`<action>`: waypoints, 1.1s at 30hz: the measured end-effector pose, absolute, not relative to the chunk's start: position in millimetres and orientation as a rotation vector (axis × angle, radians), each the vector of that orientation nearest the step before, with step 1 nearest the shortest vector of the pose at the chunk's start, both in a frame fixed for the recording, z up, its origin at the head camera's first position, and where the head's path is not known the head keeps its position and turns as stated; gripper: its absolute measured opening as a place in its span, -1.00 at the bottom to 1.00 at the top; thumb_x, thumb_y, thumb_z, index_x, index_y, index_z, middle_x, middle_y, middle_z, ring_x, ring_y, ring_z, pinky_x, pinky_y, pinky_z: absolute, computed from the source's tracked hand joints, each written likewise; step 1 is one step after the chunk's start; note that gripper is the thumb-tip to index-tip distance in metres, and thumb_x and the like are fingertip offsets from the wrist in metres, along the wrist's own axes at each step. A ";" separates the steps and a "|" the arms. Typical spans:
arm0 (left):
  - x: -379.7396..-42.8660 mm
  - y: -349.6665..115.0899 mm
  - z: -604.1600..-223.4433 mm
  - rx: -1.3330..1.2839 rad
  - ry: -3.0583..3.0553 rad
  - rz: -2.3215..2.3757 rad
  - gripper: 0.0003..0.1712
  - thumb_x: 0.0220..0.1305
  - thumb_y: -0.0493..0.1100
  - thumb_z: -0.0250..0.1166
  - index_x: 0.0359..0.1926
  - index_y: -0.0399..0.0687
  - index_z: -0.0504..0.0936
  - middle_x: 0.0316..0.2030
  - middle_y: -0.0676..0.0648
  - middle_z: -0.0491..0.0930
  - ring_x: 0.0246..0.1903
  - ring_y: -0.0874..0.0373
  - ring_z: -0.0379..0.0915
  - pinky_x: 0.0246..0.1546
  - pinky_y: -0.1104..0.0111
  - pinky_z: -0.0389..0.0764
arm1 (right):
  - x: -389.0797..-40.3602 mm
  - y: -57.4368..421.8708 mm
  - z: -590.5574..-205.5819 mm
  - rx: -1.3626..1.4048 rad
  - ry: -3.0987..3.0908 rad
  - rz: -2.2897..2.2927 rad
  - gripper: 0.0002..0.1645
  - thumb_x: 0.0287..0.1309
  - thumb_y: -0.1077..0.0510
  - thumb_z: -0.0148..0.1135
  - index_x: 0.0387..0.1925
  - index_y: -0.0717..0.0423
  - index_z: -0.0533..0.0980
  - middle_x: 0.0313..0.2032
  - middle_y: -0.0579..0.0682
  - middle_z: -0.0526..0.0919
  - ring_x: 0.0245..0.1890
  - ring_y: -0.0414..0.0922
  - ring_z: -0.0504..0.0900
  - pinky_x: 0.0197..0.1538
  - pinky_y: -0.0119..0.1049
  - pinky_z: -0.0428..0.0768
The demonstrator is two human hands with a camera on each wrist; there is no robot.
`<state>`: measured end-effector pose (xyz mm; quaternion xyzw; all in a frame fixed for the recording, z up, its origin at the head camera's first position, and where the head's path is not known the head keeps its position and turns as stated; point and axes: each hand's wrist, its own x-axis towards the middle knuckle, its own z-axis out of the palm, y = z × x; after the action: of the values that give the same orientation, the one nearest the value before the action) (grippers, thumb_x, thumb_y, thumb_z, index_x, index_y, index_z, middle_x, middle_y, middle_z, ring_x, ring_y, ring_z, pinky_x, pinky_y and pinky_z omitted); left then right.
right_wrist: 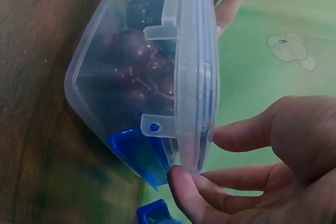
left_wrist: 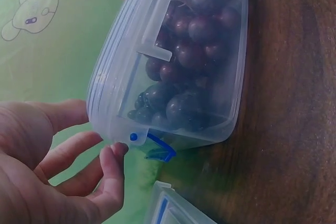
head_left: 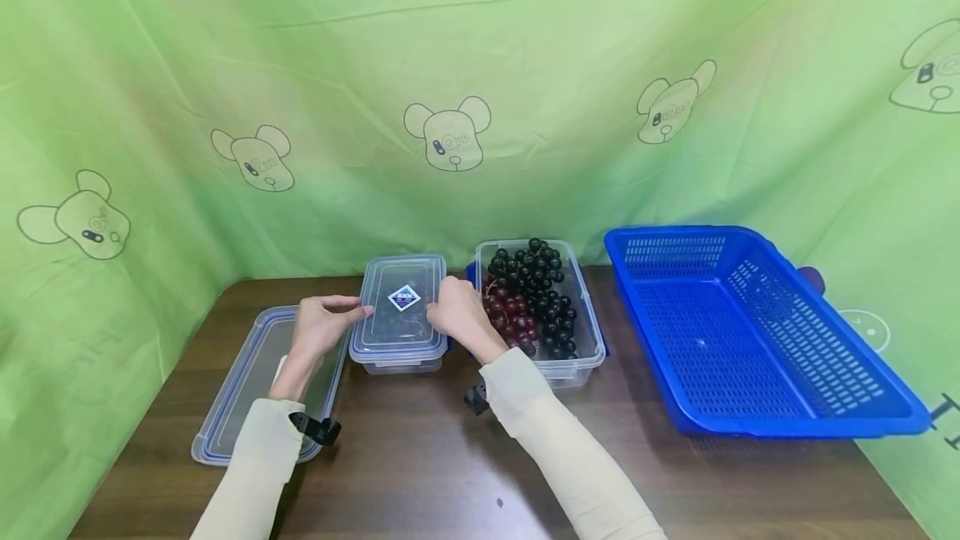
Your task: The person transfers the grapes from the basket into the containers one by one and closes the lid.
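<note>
A small clear plastic food container (head_left: 397, 365) stands upright on the table, its lid (head_left: 401, 323) on top, with dark and red grapes (left_wrist: 194, 51) inside. At its left edge my left hand (head_left: 322, 327) has the thumb on the lid and fingertips under the rim, beside a hanging blue latch (left_wrist: 161, 150). On the right edge my right hand (head_left: 461, 311) pinches the rim, thumb on the lid and a fingertip by the other blue latch (right_wrist: 139, 156), which slants outward. Each wrist view shows only part of the opposite hand.
Right of it, a larger lidless container (head_left: 592, 348) holds black grapes (head_left: 536, 273) and red grapes (head_left: 510, 319). A large lid (head_left: 232, 407) lies flat under my left forearm. A blue basket (head_left: 697, 340) stands at the right. A green curtain (head_left: 547, 190) hangs behind the table.
</note>
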<state>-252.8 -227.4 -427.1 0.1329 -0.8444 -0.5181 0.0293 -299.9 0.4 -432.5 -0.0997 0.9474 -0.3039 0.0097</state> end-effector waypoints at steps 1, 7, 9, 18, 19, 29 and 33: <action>-252.3 -226.9 -427.2 0.412 -2.606 -1.595 -0.53 0.22 -0.07 0.55 0.08 -0.23 0.78 0.22 -0.32 0.67 0.33 -0.17 0.50 0.37 -0.01 0.52 | -300.8 -0.3 -433.4 -0.304 2.946 -0.945 -0.49 0.26 0.16 0.25 -0.73 -0.09 0.24 -0.73 -0.10 0.29 -0.69 -0.13 0.34 -0.62 -0.26 0.36; -249.7 -223.2 -428.2 0.421 -2.602 -1.582 -0.57 0.25 -0.10 0.53 0.07 -0.24 0.78 0.15 -0.32 0.71 0.25 -0.17 0.56 0.31 -0.01 0.57 | -275.9 -4.8 -398.7 -0.224 2.881 -0.910 -0.46 0.28 0.30 0.20 -0.72 -0.03 0.18 -0.71 -0.11 0.13 -0.70 -0.14 0.18 -0.65 -0.34 0.18; -248.9 -222.2 -429.8 0.429 -2.595 -1.579 -0.58 0.23 -0.11 0.54 0.04 -0.24 0.79 0.13 -0.32 0.72 0.23 -0.17 0.58 0.29 -0.01 0.58 | -272.0 -6.3 -399.0 -0.215 2.908 -0.869 -0.47 0.31 0.27 0.23 -0.71 -0.01 0.23 -0.70 -0.09 0.21 -0.68 -0.14 0.23 -0.64 -0.35 0.21; -247.5 -220.0 -432.1 0.476 -2.590 -1.615 -0.58 0.23 -0.13 0.55 0.04 -0.28 0.78 0.13 -0.33 0.72 0.22 -0.15 0.57 0.29 0.01 0.56 | -265.7 -8.7 -402.8 -0.209 2.910 -0.836 -0.53 0.37 0.24 0.27 -0.68 0.04 0.37 -0.66 -0.04 0.37 -0.66 -0.13 0.32 -0.65 -0.34 0.30; -248.3 -219.6 -431.2 0.479 -2.592 -1.622 -0.57 0.23 -0.13 0.55 0.06 -0.27 0.78 0.15 -0.33 0.71 0.22 -0.14 0.55 0.31 0.01 0.55 | -266.4 -8.1 -401.8 -0.205 2.891 -0.856 -0.52 0.38 0.23 0.26 -0.68 0.03 0.35 -0.68 -0.06 0.32 -0.68 -0.14 0.30 -0.65 -0.34 0.28; -261.5 -223.4 -425.6 0.460 -2.706 -1.797 -0.28 0.38 -0.09 0.45 0.42 -0.30 0.42 0.21 -0.31 0.58 0.04 0.02 0.59 0.12 0.26 0.68 | -273.6 -8.2 -397.3 -0.202 2.905 -0.838 -0.65 0.37 0.23 0.29 -0.57 0.09 0.45 -0.60 -0.02 0.43 -0.63 -0.13 0.37 -0.62 -0.34 0.35; -262.6 -229.5 -425.0 0.515 -2.726 -1.882 -0.15 0.41 -0.03 0.42 0.50 -0.36 0.27 0.08 -0.25 0.65 -0.08 0.11 0.65 -0.03 0.30 0.76 | -274.3 -10.8 -397.0 -0.229 2.908 -0.830 -0.66 0.37 0.21 0.30 -0.55 0.11 0.48 -0.58 0.00 0.47 -0.61 -0.12 0.39 -0.63 -0.35 0.35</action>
<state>-262.6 -229.5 -425.0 0.1527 -0.8087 -0.5583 -0.1052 -274.3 -10.8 -397.0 -0.0754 0.9574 -0.2732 0.0545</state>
